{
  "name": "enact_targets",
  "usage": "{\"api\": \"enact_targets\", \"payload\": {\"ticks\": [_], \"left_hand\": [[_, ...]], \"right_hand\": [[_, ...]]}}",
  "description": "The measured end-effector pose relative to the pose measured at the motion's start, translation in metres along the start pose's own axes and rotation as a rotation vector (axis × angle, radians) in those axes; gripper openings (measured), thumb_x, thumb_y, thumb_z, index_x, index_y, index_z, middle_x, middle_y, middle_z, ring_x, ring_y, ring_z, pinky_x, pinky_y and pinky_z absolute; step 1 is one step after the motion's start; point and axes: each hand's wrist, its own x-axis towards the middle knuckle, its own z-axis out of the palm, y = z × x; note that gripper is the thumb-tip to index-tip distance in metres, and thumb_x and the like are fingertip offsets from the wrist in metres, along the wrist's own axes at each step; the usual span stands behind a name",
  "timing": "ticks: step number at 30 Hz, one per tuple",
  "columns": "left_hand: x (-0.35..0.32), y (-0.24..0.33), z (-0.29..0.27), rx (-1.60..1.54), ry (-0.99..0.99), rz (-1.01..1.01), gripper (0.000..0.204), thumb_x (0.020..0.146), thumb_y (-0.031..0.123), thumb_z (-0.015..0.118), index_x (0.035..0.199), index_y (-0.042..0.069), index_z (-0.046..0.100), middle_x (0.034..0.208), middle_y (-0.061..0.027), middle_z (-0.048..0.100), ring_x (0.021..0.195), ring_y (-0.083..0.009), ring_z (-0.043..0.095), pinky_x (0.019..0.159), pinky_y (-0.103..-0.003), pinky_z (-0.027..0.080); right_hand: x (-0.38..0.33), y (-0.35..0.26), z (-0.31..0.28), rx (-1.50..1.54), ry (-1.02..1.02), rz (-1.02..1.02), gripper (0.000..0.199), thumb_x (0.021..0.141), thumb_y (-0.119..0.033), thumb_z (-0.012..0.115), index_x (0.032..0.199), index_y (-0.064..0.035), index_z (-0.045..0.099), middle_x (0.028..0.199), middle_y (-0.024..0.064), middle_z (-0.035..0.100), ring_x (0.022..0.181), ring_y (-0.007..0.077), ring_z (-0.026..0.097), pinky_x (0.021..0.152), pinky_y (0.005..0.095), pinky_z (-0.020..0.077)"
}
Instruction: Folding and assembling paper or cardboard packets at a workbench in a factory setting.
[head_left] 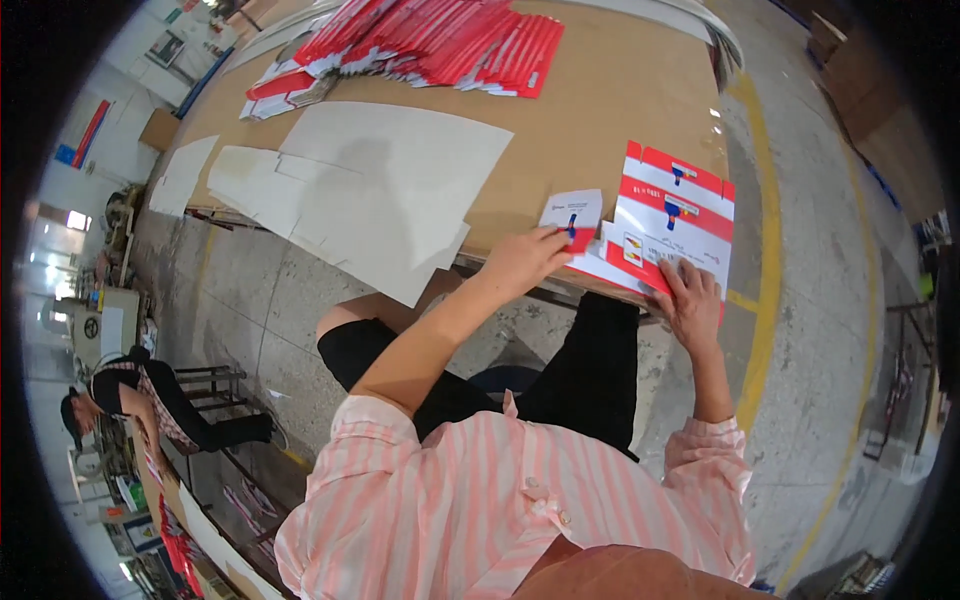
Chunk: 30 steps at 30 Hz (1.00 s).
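Observation:
A flat red and white printed carton blank [672, 222] lies at the near edge of a brown cardboard-covered table [600, 110]. My left hand [522, 259] pinches the blank's left flap [572, 216], a white panel with a small blue mark, and folds it up. Fingers spread, my right hand [690, 298] presses flat on the blank's near right corner and holds it down against the table edge.
A fanned stack of red and white blanks [430, 40] lies at the table's far side. Plain white cardboard sheets [370, 190] overhang the left edge. Another person [140, 400] bends over a bench at lower left. A yellow line [768, 260] crosses the concrete floor.

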Motion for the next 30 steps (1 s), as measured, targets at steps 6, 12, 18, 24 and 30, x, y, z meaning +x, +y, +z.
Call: {"api": "enact_targets", "payload": {"ticks": [6, 12, 18, 24, 30], "left_hand": [[0.020, 0.009, 0.010, 0.294, -0.187, 0.219, 0.039, 0.086, 0.034, 0.058, 0.118, 0.011, 0.056, 0.095, -0.0147, 0.059, 0.091, -0.0323, 0.060, 0.068, -0.040, 0.052], [0.010, -0.001, 0.052, 0.374, -0.134, 0.247, 0.052, 0.087, 0.043, 0.052, 0.129, 0.012, 0.050, 0.128, -0.0219, 0.048, 0.121, -0.0381, 0.041, 0.101, -0.050, 0.033], [0.017, 0.016, 0.055, 0.356, -0.127, 0.140, 0.057, 0.088, 0.042, 0.051, 0.137, 0.015, 0.042, 0.144, -0.0210, 0.032, 0.132, -0.0425, 0.027, 0.107, -0.058, 0.016], [0.060, 0.012, 0.039, 0.341, -0.324, 0.028, 0.044, 0.087, 0.035, 0.051, 0.129, 0.020, 0.052, 0.136, -0.0172, 0.041, 0.121, -0.0414, 0.039, 0.095, -0.059, 0.033], [0.069, 0.032, 0.044, 0.287, -0.548, 0.039, 0.040, 0.087, 0.027, 0.051, 0.125, 0.017, 0.054, 0.116, -0.0145, 0.055, 0.107, -0.0372, 0.052, 0.087, -0.047, 0.045]], "right_hand": [[0.003, -0.006, 0.006, -0.058, 0.015, 0.015, 0.048, 0.082, -0.046, 0.059, 0.123, -0.0209, 0.059, 0.119, 0.0126, 0.053, 0.106, 0.0303, 0.047, 0.083, 0.0431, 0.0386], [-0.011, -0.004, 0.017, 0.024, 0.054, 0.004, 0.052, 0.083, -0.052, 0.055, 0.123, -0.0192, 0.058, 0.125, 0.0159, 0.047, 0.117, 0.0365, 0.041, 0.094, 0.0495, 0.0331], [-0.008, -0.005, 0.011, -0.007, 0.044, 0.025, 0.049, 0.086, -0.051, 0.053, 0.123, -0.0187, 0.057, 0.128, 0.0153, 0.046, 0.123, 0.0381, 0.038, 0.104, 0.0539, 0.0267], [0.002, -0.019, 0.009, 0.045, 0.128, -0.031, 0.046, 0.085, -0.042, 0.060, 0.120, -0.0129, 0.058, 0.122, 0.0156, 0.050, 0.116, 0.0362, 0.044, 0.098, 0.0505, 0.0322], [-0.067, -0.097, 0.029, 1.492, -0.045, 0.805, 0.022, 0.086, -0.020, 0.065, 0.101, -0.0048, 0.060, 0.092, 0.0077, 0.064, 0.080, 0.0175, 0.061, 0.064, 0.0296, 0.0499]]}}
